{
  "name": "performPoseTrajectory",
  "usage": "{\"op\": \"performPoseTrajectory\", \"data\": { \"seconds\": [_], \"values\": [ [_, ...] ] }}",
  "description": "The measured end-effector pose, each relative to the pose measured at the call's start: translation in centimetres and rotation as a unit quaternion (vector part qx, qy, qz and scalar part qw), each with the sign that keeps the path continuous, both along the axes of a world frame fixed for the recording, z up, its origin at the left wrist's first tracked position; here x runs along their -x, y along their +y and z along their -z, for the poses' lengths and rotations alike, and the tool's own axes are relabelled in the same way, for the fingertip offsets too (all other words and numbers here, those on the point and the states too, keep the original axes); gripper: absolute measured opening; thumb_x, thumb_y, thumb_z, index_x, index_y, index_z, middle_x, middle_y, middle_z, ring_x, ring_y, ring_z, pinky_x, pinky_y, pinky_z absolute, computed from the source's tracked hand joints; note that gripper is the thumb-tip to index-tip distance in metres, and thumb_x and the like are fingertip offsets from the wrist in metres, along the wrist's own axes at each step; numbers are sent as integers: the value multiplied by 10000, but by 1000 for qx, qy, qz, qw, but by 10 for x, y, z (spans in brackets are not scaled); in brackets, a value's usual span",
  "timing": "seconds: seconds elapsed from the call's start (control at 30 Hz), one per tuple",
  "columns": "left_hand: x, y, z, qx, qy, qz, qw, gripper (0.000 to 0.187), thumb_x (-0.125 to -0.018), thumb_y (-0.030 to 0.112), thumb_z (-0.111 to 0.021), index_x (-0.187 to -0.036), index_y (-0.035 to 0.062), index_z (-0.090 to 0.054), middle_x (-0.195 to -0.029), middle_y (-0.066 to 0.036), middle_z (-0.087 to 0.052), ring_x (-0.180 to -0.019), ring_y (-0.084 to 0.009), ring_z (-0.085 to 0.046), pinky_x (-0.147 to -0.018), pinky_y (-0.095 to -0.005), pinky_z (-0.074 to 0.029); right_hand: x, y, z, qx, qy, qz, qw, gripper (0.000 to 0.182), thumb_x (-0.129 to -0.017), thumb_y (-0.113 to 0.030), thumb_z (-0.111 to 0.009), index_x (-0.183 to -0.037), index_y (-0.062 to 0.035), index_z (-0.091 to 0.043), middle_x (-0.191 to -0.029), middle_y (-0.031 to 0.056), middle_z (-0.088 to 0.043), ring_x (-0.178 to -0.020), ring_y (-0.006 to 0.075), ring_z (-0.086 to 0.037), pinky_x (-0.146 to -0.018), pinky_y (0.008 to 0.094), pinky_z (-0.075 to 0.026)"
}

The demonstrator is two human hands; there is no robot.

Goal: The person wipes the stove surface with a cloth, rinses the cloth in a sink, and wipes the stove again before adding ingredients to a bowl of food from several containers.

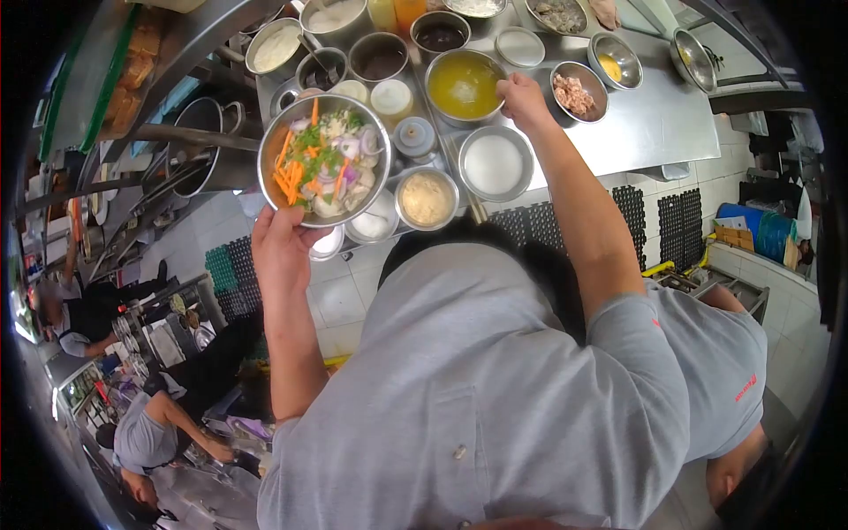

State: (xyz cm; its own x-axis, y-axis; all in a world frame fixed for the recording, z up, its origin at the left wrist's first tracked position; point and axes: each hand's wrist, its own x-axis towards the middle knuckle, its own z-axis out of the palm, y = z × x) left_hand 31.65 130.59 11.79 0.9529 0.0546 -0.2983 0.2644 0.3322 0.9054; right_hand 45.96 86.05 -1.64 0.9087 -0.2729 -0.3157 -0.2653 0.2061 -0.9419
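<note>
My left hand [284, 231] grips the near rim of a steel bowl [385, 168], which is raised above the left end of the counter. Carrot strips [289, 172], chopped green herbs, purple onion pieces [369, 141] and pale chunks fill that bowl. Farther right, my right hand [525, 99] is closed at the right rim of a steel bowl of yellow liquid [450, 81]. Whether its fingers pinch the rim or a thin handle cannot be made out. Near it stands a small steel bowl of raw pink meat pieces [574, 94].
White powder [495, 163], tan crumbs [426, 198] and dark sauces [378, 56] stand in containers crowding the steel counter [658, 132]. A lidded squeeze bottle [415, 138] is between them. Co-workers [155, 428] are at the left; another person [715, 362] stands close at my right.
</note>
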Motion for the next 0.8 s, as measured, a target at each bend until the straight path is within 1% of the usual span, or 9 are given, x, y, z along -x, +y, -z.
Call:
{"op": "performPoseTrajectory", "data": {
  "seconds": [0.17, 0.23, 0.3, 0.33, 0.37, 0.47, 0.53, 0.8],
  "values": [
    [-10, 13, 1, -11, 4, 48, 999, 403, -961, 43, -546, -1337, -101, -517, -1210, -220, -700, -937, -290, -775, -774, -392, -694, 37, 16, -38, -3, -32, 37, 999, 151, -835, -31, -642, -828, -79, -498, -712, 6, -469, -516, 81, -354, -436, 273, -265],
    [-12, 14, 0, -5, -4, 58, 998, 381, -967, 49, -550, -1312, -110, -528, -1194, -219, -704, -924, -287, -774, -780, -399, -693, 51, 26, -64, 18, -46, 65, 997, 152, -834, -29, -648, -825, -66, -501, -705, 3, -464, -511, 76, -343, -435, 268, -263],
    [-15, 14, -6, 11, 13, 61, 998, 365, -945, 36, -555, -1274, -122, -573, -1142, -220, -714, -898, -273, -765, -729, -353, -684, 62, 37, -95, 28, -54, 71, 996, 148, -834, -23, -651, -819, -59, -509, -700, -2, -457, -518, 75, -344, -436, 269, -264],
    [-16, 17, -4, 24, 3, 66, 998, 346, -947, 44, -573, -1246, -131, -573, -1119, -211, -704, -865, -262, -748, -720, -358, -682, 66, 43, -107, 33, -64, 84, 994, 145, -836, -19, -650, -814, -58, -513, -696, -3, -454, -520, 76, -345, -438, 266, -264],
    [-17, 20, -5, 26, 1, 68, 997, 346, -947, 44, -573, -1246, -131, -573, -1119, -211, -704, -865, -262, -748, -720, -358, -682, 69, 47, -117, 39, -74, 96, 992, 141, -837, -15, -649, -809, -57, -516, -692, -4, -451, -521, 76, -346, -440, 264, -265],
    [-21, 25, -5, 35, 11, 84, 996, 309, -942, 46, -590, -1196, -130, -578, -1086, -193, -681, -815, -246, -713, -724, -382, -682, 82, 69, -153, 41, -85, 95, 991, 129, -843, -10, -645, -809, -62, -531, -688, -4, -463, -518, 78, -357, -447, 255, -276],
    [-24, 28, -8, 42, 12, 100, 994, 311, -942, 48, -590, -1195, -132, -577, -1087, -197, -682, -817, -248, -716, -726, -381, -682, 92, 90, -180, 58, -91, 97, 989, 127, -850, -17, -645, -810, -71, -537, -693, -7, -482, -521, 72, -368, -455, 246, -292],
    [-42, 34, -16, 41, 29, 173, 984, 379, -940, 65, -589, -1258, -135, -536, -1123, -219, -692, -898, -291, -752, -719, -362, -681, 90, 114, -212, 83, -93, 73, 989, 125, -849, -19, -643, -813, -72, -536, -702, -5, -485, -543, 78, -395, -463, 248, -307]
  ]
}}
